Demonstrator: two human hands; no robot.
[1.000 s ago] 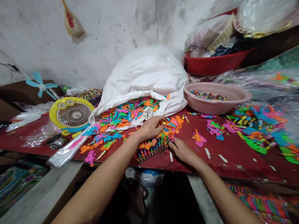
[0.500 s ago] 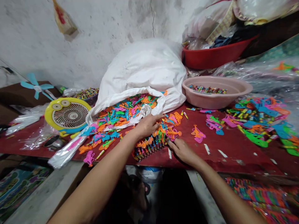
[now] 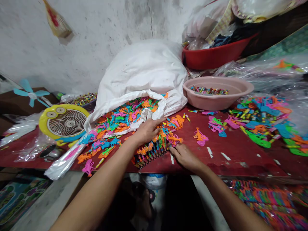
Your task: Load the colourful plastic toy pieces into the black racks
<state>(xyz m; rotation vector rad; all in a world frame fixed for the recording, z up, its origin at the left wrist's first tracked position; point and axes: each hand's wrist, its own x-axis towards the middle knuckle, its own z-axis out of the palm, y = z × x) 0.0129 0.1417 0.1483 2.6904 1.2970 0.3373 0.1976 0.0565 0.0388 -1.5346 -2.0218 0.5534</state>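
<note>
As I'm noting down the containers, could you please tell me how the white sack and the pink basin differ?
The white sack is soft and creased, while the pink basin looks rigid and smooth. The sack is much larger and bulges high; the basin is low. The sack opens sideways, showing bright plastic pieces, whereas the basin opens upward onto small multicoloured bits. Both rest on the red table.

Slim multicoloured plastic sticks [image 3: 151,154], round orange discs [image 3: 144,150] atop front ones | upright, close rows | slantwise near front edge of red tabletop [image 3: 216,165] | far side partly hidden
</note>
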